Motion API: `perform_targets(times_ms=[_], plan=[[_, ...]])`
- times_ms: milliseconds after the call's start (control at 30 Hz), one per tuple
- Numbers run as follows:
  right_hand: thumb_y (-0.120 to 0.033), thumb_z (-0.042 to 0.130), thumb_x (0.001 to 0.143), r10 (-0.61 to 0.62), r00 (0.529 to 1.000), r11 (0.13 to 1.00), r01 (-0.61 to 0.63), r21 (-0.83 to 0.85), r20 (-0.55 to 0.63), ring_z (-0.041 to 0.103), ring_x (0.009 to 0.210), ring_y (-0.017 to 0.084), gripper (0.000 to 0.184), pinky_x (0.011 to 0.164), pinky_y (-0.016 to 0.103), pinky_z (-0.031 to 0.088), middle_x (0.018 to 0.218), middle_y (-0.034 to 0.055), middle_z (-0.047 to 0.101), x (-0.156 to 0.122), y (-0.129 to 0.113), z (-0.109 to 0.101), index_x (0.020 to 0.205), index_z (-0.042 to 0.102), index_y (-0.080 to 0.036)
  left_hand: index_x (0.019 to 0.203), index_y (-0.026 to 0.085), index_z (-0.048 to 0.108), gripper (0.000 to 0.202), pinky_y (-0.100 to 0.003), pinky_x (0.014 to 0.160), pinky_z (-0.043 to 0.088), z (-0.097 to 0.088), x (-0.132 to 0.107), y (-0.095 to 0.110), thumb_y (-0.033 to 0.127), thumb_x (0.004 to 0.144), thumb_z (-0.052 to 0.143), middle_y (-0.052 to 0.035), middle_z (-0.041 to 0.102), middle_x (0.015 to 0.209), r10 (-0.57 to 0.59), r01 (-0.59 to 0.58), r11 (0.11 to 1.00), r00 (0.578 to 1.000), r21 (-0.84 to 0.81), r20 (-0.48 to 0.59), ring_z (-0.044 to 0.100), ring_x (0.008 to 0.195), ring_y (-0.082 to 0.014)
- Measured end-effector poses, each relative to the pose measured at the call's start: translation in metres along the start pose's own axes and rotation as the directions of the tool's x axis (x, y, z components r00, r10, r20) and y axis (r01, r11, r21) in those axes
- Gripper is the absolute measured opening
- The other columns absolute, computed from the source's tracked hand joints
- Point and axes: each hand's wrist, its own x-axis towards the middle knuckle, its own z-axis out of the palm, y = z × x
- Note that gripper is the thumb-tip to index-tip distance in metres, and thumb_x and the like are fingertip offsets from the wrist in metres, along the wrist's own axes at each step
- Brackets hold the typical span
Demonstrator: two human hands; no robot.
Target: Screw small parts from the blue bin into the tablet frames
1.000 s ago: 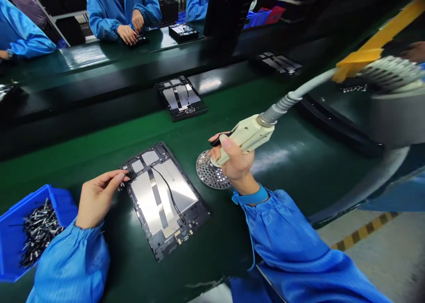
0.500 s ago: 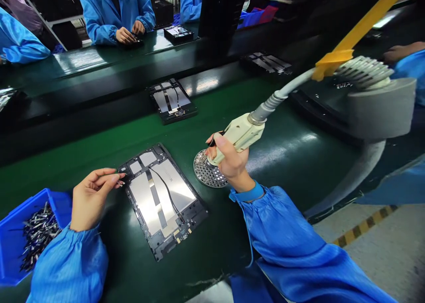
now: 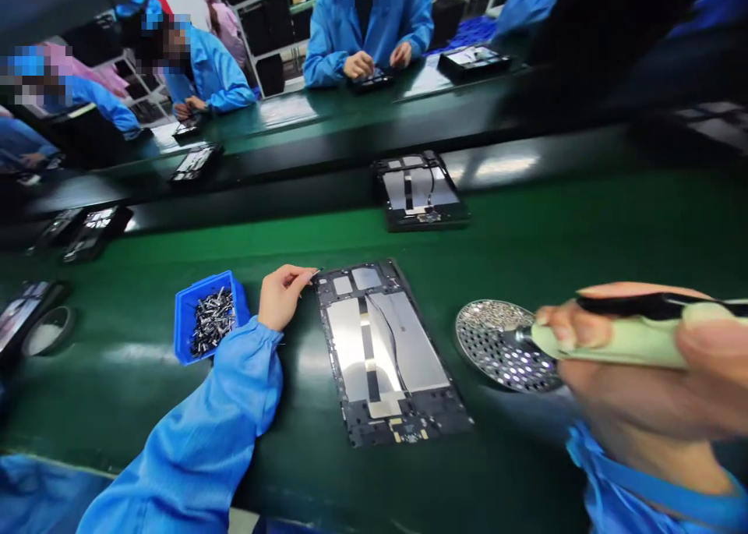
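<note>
A tablet with its back off lies on the green work surface, its silver battery plates and dark ribbon showing. At its far left corner my left hand is closed in a pinch; whatever sits between the fingertips is too small to make out. My right hand wraps around a pale green electric screwdriver, blurred in part. The tool points left, with its tip over a round perforated metal screw tray that holds small screws, just right of the tablet.
Left of my left hand stands a blue bin of small black and silver parts. Another opened tablet in a black tray lies beyond mine. A small round dish is at far left. Co-workers in blue sit across the bench.
My view has turned left, bringing more of the bench and co-workers in. The screwdriver has tipped from steep to nearly level over the screw tray. My left hand stays at the tablet's corner.
</note>
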Motion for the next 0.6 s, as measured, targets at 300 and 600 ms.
perform_targets(times_ms=[300, 600], plan=[[-0.053, 0.067, 0.070, -0.051, 0.992, 0.999, 0.051, 0.004, 0.117, 0.041, 0.048, 0.026, 0.021, 0.052, 0.047, 0.035, 0.045, 0.0033, 0.044, -0.017, 0.000, 0.002, 0.070, 0.080, -0.037, 0.092, 0.027, 0.086, 0.012, -0.039, 0.095, 0.061, 0.016, -0.002, -0.023, 0.017, 0.089, 0.079, -0.0031, 0.084, 0.100, 0.205, -0.182, 0.927, 0.978, 0.326, -0.035, 0.078, 0.095, -0.0238], [-0.050, 0.074, 0.074, -0.106, 0.937, 0.984, 0.051, 0.172, 0.332, 0.051, 0.042, 0.019, 0.027, 0.042, 0.036, 0.043, 0.044, -0.0003, 0.052, -0.019, -0.001, 0.039, 0.080, 0.083, -0.026, 0.106, 0.025, 0.085, 0.017, -0.038, 0.097, 0.061, 0.020, -0.011, -0.026, 0.022, 0.098, 0.070, -0.0062, 0.082, 0.113, 0.267, -0.269, 0.887, 0.962, 0.375, 0.058, 0.077, 0.101, -0.0230]])
